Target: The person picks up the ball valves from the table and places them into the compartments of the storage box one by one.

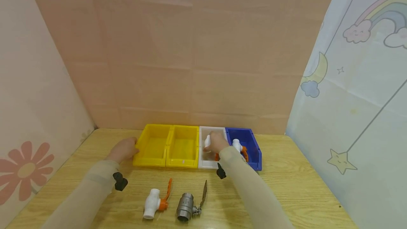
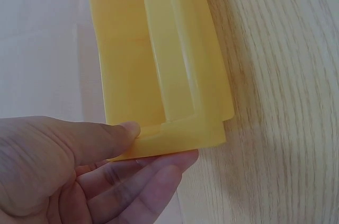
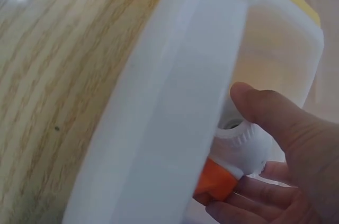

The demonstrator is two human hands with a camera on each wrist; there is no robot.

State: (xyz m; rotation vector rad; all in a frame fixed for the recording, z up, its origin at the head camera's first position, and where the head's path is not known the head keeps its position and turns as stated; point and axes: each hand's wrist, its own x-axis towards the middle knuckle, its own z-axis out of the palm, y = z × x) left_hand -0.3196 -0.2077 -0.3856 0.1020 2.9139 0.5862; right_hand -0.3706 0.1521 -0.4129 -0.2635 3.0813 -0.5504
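My left hand point(image 1: 125, 149) pinches the side wall of the leftmost yellow bin point(image 2: 183, 60), its thumb over the rim and its fingers along the outside. Inside the white bin point(image 3: 159, 107), my right hand point(image 1: 217, 142) holds a white plastic ball valve point(image 3: 241, 150) with an orange handle point(image 3: 216, 180). The thumb lies by the valve's open end, and the other fingers curl below it, partly hidden. A similar white valve point(image 1: 236, 145) with an orange handle lies in the blue bin point(image 1: 258, 156), just right of this hand.
A second yellow bin point(image 1: 182, 163) stands between the first one and the white bin. In front of the row, another white ball valve point(image 1: 152, 203) with an orange lever and a metal ball valve point(image 1: 185, 206) lie on the wooden table point(image 1: 295, 183). Paper-covered walls enclose the table's back and sides.
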